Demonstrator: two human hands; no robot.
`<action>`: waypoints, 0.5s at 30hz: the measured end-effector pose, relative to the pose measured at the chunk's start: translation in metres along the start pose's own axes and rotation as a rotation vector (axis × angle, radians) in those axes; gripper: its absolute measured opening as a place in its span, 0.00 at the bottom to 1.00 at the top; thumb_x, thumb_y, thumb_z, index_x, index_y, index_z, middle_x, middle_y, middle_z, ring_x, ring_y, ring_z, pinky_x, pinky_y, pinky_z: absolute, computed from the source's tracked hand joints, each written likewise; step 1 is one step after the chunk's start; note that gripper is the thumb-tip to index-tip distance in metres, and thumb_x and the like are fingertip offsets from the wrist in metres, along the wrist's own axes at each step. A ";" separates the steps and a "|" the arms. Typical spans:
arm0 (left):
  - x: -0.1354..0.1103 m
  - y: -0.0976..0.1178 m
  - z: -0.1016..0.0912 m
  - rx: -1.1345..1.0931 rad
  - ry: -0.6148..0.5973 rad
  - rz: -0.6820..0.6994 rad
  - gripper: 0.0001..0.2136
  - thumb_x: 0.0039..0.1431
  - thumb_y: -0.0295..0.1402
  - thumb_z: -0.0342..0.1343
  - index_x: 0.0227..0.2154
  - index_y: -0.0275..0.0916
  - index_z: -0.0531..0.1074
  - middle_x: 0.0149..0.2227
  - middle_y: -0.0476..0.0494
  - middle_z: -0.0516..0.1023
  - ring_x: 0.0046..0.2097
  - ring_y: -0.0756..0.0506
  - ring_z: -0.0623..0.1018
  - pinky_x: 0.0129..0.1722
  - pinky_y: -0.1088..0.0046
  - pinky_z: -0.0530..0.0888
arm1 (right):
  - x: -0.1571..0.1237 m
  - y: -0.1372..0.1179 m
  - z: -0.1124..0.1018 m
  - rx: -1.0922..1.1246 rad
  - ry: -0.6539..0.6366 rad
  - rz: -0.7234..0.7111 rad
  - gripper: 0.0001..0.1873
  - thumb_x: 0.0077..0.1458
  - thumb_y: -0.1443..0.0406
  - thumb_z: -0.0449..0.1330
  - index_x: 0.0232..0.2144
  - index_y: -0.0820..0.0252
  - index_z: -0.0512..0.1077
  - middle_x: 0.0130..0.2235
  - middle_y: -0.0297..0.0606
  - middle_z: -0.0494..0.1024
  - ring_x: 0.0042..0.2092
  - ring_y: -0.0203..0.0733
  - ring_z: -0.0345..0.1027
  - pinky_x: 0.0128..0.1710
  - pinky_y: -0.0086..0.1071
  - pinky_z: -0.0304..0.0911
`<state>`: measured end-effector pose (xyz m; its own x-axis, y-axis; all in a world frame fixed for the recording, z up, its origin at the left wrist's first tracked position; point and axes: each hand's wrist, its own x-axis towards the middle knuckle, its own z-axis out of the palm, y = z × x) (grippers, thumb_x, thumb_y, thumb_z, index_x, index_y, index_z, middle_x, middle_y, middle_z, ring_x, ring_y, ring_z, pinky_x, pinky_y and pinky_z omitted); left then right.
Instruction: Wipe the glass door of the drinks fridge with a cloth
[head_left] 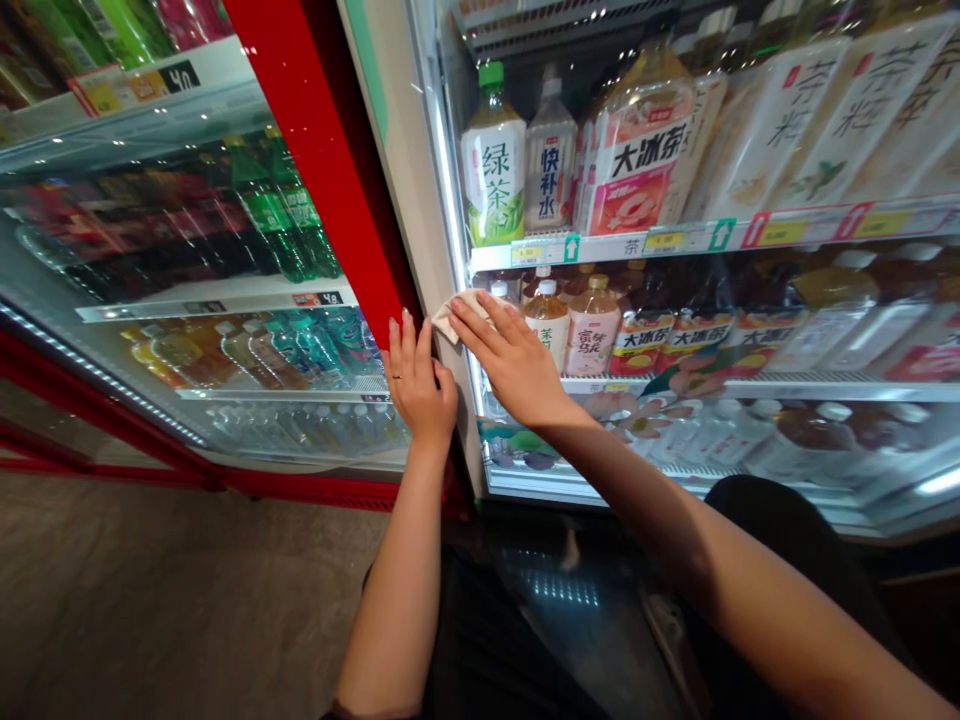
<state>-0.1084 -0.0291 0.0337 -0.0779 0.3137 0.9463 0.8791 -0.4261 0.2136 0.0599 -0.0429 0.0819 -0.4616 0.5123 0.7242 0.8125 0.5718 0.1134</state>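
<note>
My right hand presses a folded white cloth against the pale door frame of the drinks fridge on the right. Its fingers stretch over the cloth, which pokes out beyond the fingertips. Just left of it, my left hand leans with extended fingers where the red fridge frame meets the pale one. A ring shows on one of its fingers, and it holds nothing. Behind the glass near my right hand stand a pink-labelled bottle and a green tea bottle.
The red-framed fridge on the left holds several rows of bottles, among them green ones. Shelf edges carry price labels. Grey floor spreads at lower left. My dark-clothed knee is close to the right fridge.
</note>
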 end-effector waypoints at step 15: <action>0.000 -0.001 -0.003 -0.042 -0.036 -0.055 0.30 0.71 0.23 0.45 0.74 0.41 0.66 0.77 0.40 0.63 0.81 0.44 0.52 0.81 0.52 0.49 | 0.003 -0.004 0.003 0.037 -0.064 -0.022 0.42 0.73 0.75 0.43 0.81 0.46 0.39 0.80 0.26 0.52 0.82 0.41 0.41 0.83 0.49 0.44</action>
<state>-0.1110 -0.0310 0.0346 -0.1080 0.3679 0.9236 0.8533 -0.4424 0.2759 0.0544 -0.0418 0.0815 -0.5019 0.5384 0.6769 0.7888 0.6060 0.1028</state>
